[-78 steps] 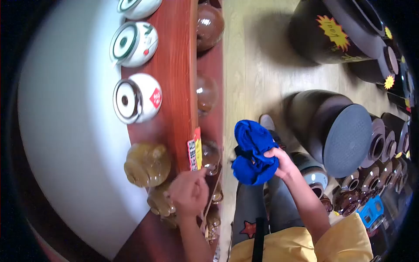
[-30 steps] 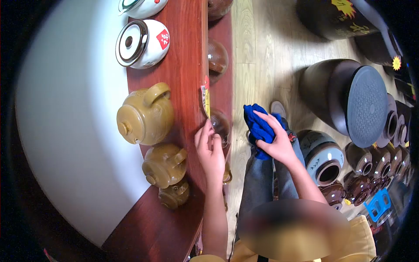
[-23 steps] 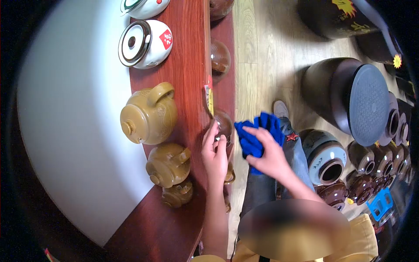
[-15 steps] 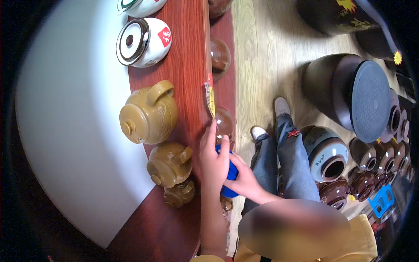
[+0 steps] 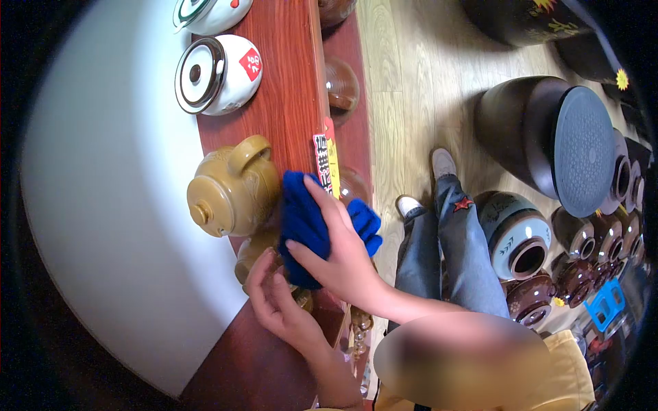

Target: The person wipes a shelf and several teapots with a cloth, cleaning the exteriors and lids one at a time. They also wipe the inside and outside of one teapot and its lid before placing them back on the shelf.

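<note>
My right hand is closed on a bunched blue cloth, pressed over the edge of a reddish-brown wooden shelf. Part of the cloth sticks out past the far side of the hand. My left hand is just below, fingers loosely curled and apart, with nothing in it. It overlaps the smaller tan teapots, which are mostly hidden. A large tan lidded teapot with a loop handle stands close beside the cloth. A red and yellow price tag is on the shelf edge by my right fingertips.
White lidded jars stand farther up the shelf, against a pale wall. Brown glossy pots sit on a lower level. Across the wooden floor are a large dark lidded jar, a pale blue jar and a blue stool.
My right hand has moved up and left with the cloth, which is now spread onto the shelf top. My left hand has left the tag and cloth, moving down and left toward the small teapots.
</note>
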A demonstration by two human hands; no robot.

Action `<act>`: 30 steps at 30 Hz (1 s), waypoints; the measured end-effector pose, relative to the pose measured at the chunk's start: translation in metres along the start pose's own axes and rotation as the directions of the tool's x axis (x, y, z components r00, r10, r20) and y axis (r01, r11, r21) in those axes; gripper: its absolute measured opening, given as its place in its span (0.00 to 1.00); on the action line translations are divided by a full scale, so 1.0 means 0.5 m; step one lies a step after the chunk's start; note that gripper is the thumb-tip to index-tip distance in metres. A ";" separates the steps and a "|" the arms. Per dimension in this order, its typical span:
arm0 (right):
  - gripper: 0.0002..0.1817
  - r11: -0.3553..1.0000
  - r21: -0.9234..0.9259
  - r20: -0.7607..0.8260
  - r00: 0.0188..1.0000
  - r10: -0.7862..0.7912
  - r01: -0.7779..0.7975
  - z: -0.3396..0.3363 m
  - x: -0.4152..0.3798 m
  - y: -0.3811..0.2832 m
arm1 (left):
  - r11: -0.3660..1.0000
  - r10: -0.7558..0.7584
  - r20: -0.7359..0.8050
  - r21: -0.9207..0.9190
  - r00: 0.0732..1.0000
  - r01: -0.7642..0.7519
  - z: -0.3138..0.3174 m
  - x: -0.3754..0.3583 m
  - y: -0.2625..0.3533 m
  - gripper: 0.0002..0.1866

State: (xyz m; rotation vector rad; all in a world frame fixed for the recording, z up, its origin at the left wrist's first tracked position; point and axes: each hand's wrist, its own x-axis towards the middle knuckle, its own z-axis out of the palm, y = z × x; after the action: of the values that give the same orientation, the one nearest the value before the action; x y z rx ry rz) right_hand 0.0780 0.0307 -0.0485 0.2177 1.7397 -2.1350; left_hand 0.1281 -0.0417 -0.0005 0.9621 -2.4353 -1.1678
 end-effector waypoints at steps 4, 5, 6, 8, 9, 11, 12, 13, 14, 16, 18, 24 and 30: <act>0.38 0.970 -0.239 -0.137 0.991 0.003 -0.036 0.043 0.069 -0.009 | 0.996 -0.033 -0.102 -0.085 0.994 0.024 -0.001 0.012 0.002 0.13; 0.37 0.951 -0.293 -0.190 0.981 0.047 -0.103 0.051 0.083 -0.004 | 0.997 -0.029 -0.103 -0.081 0.994 0.021 -0.002 0.014 0.004 0.13; 0.34 0.931 -0.349 -0.174 0.983 0.049 -0.108 0.054 0.097 0.006 | 0.996 -0.005 -0.111 -0.085 0.994 -0.005 -0.002 0.019 0.006 0.13; 0.34 0.877 -0.460 -0.111 0.989 0.101 -0.141 0.050 0.109 0.020 | 0.995 0.025 -0.119 -0.089 0.993 -0.036 0.002 0.024 0.011 0.13; 0.33 0.804 -0.571 -0.053 0.985 0.166 -0.167 0.049 0.113 0.027 | 0.996 0.018 -0.105 -0.090 0.994 -0.027 0.006 0.020 0.016 0.13; 0.35 0.704 -0.694 -0.016 0.981 0.195 -0.151 0.054 0.116 0.038 | 0.996 0.012 -0.091 -0.090 0.996 -0.020 0.008 0.018 0.017 0.13; 0.34 0.674 -0.730 0.012 0.984 0.178 -0.113 0.054 0.113 0.042 | 0.994 0.028 -0.074 -0.103 0.997 -0.035 0.008 0.017 0.013 0.12; 0.33 0.641 -0.764 0.042 0.986 0.163 -0.074 0.055 0.109 0.047 | 0.992 0.042 -0.057 -0.115 0.997 -0.048 0.007 0.016 0.010 0.12; 0.33 0.644 -0.762 0.046 0.986 0.161 -0.069 0.056 0.101 0.055 | 0.992 0.045 -0.061 -0.113 0.997 -0.051 0.007 0.014 0.012 0.12; 0.30 0.583 -0.812 0.041 0.993 0.111 -0.032 0.057 0.079 0.067 | 0.991 0.024 -0.100 -0.127 0.995 -0.036 0.006 0.013 0.015 0.11; 0.29 0.543 -0.840 0.072 0.991 0.112 -0.001 0.048 0.050 0.074 | 0.994 0.031 -0.089 -0.106 0.996 -0.041 0.000 0.013 0.013 0.11; 0.26 0.630 -0.775 0.311 0.898 0.313 0.048 -0.024 -0.019 0.062 | 0.996 0.031 -0.049 -0.086 0.998 -0.035 0.001 0.009 0.020 0.10; 0.27 0.869 -0.495 0.324 0.928 0.187 -0.002 -0.107 -0.032 -0.001 | 0.998 0.062 -0.167 -0.021 0.984 -0.066 -0.025 0.061 -0.022 0.10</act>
State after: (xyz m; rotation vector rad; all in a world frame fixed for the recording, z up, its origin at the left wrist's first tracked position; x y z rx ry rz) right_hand 0.0861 0.0856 -0.0544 -0.2135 1.9149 -1.4760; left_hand 0.1166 -0.0746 -0.0024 0.9268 -2.2961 -1.0511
